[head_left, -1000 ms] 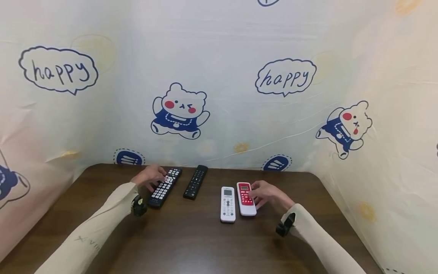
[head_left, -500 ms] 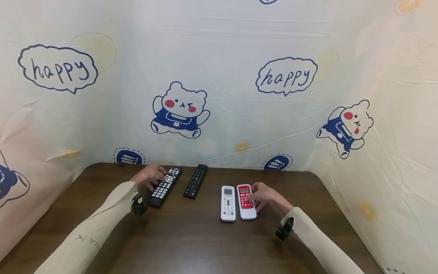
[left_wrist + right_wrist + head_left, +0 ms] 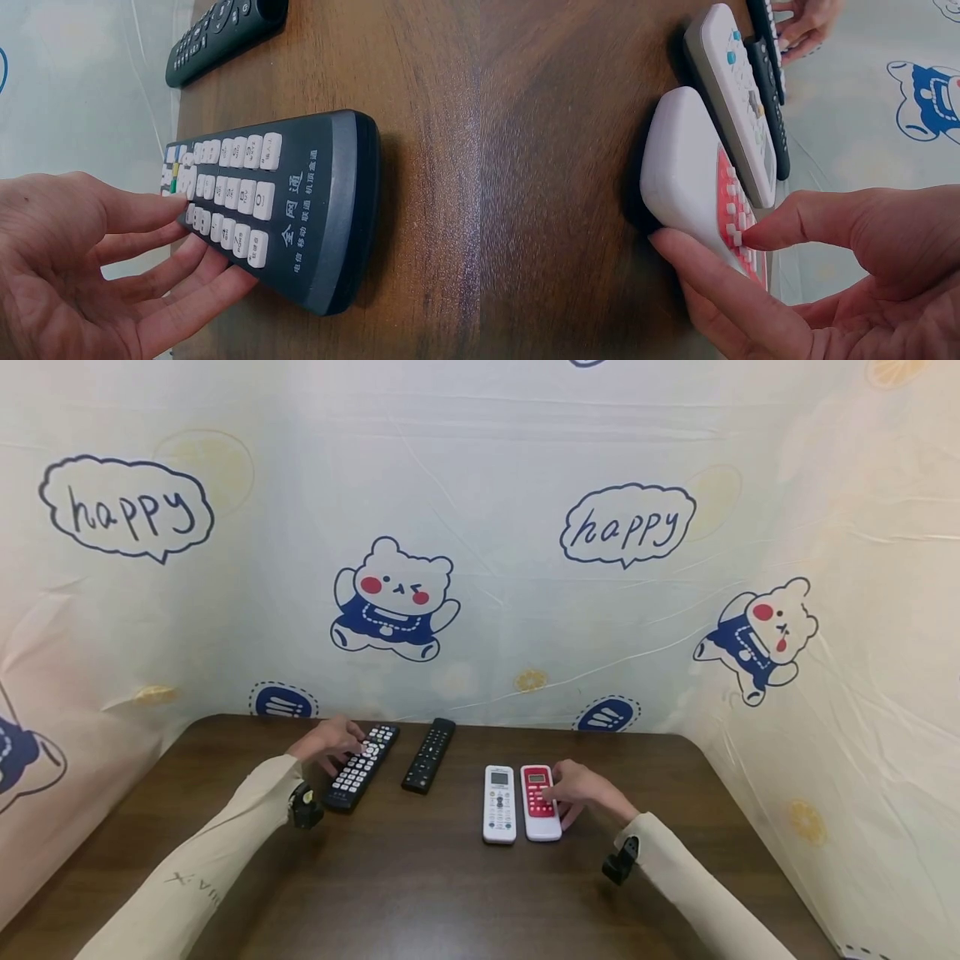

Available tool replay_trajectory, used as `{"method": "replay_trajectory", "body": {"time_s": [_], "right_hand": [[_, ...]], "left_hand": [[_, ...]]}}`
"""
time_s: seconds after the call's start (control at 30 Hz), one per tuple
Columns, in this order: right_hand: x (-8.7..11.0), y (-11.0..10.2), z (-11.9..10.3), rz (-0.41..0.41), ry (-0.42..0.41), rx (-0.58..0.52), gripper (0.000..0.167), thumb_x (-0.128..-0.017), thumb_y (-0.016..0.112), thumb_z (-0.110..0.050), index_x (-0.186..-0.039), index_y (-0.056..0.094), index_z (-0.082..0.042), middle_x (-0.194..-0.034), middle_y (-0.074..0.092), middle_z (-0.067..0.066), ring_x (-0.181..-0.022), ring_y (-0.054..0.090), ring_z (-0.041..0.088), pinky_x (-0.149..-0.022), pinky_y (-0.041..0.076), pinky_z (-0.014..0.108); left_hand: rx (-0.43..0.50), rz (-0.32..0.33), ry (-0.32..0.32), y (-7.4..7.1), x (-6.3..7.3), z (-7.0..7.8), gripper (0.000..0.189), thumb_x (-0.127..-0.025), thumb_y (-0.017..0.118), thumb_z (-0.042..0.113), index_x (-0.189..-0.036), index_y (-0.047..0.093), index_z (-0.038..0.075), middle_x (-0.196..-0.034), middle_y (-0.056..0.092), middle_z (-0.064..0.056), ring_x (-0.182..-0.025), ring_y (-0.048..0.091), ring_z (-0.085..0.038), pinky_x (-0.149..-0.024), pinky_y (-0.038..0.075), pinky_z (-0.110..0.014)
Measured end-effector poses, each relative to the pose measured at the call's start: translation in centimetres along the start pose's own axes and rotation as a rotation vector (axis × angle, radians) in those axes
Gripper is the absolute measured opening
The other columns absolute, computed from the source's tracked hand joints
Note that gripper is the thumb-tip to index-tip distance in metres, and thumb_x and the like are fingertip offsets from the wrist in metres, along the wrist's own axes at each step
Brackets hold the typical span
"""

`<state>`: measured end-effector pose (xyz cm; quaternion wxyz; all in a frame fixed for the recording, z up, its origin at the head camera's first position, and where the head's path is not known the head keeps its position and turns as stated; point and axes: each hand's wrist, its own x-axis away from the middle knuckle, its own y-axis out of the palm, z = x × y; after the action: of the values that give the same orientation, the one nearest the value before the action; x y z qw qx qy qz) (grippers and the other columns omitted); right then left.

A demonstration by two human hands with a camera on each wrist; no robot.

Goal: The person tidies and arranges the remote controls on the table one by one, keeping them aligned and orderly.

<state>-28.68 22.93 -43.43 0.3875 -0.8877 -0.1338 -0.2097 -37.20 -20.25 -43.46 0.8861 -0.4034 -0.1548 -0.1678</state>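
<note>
Well, from where I stand, both hands are occupied at the dark wooden desk [image 3: 420, 893]. The left hand [image 3: 327, 746] has the white-keyed remote [image 3: 362, 770] in its grip, thumb on the buttons and fingers along its left edge; how far the fingertips reach beneath the black casing, I can't quite make out. The right hand [image 3: 590, 789] pinches the red-faced remote [image 3: 542, 805], thumb on its keys, fingers against its white side. Just left of that lies the white remote [image 3: 499, 804], nearly parallel, and the slim black remote [image 3: 429, 756] rests aslant between the two pairs of ends, close to the desk's far edge. Behind hangs a pale sheet [image 3: 495, 635] printed with bears [image 3: 393, 602].
</note>
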Motion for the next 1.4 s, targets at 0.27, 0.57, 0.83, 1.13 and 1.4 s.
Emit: {"method": "replay_trajectory", "body": {"time_s": [0.27,0.57,0.83,1.13,1.4], "right_hand": [[-0.1,-0.8,0.1,-0.004,0.020,-0.049,0.051,-0.098,0.072,-0.008,-0.140,0.048,0.009,-0.103,0.064,0.022,-0.084,0.072,0.031,-0.066,0.066,0.034],[-1.1,-1.0,0.9,0.026,0.001,-0.139,0.048,-0.096,0.072,-0.002,-0.136,0.049,0.007,-0.103,0.062,0.022,-0.090,0.070,0.031,-0.072,0.067,0.038],[-1.2,-0.8,0.9,0.038,0.011,-0.156,0.044,-0.100,0.070,-0.008,-0.136,0.049,0.005,-0.103,0.061,0.020,-0.089,0.068,0.028,-0.072,0.067,0.036],[-0.9,-0.7,0.7,0.007,-0.004,-0.164,0.057,-0.094,0.076,-0.006,-0.141,0.045,0.005,-0.109,0.058,0.023,-0.094,0.069,0.033,-0.071,0.067,0.036],[-0.5,-0.8,0.8,0.006,-0.016,-0.173,0.061,-0.093,0.076,-0.002,-0.144,0.043,0.005,-0.114,0.056,0.024,-0.098,0.068,0.034,-0.071,0.067,0.038]], "left_hand": [[0.007,-0.009,0.008,-0.1,0.0,0.1,0.044,-0.100,0.061,0.003,-0.140,0.052,-0.014,-0.131,0.063,-0.034,-0.117,0.065,-0.050,-0.074,0.067,-0.047],[-0.008,0.000,0.029,0.4,-0.2,0.0,0.043,-0.099,0.061,0.003,-0.138,0.055,-0.015,-0.127,0.065,-0.033,-0.111,0.067,-0.048,-0.072,0.067,-0.047],[-0.009,-0.009,0.033,0.0,0.1,0.1,0.043,-0.100,0.061,0.004,-0.139,0.054,-0.015,-0.130,0.062,-0.036,-0.116,0.065,-0.051,-0.073,0.067,-0.048],[-0.009,0.013,0.034,0.1,0.3,0.0,0.041,-0.100,0.062,0.003,-0.137,0.055,-0.014,-0.130,0.063,-0.035,-0.116,0.065,-0.051,-0.074,0.067,-0.049],[0.006,0.027,0.020,0.5,0.5,-0.1,0.042,-0.101,0.061,0.005,-0.140,0.054,-0.012,-0.134,0.060,-0.035,-0.118,0.064,-0.051,-0.078,0.066,-0.049]]}}
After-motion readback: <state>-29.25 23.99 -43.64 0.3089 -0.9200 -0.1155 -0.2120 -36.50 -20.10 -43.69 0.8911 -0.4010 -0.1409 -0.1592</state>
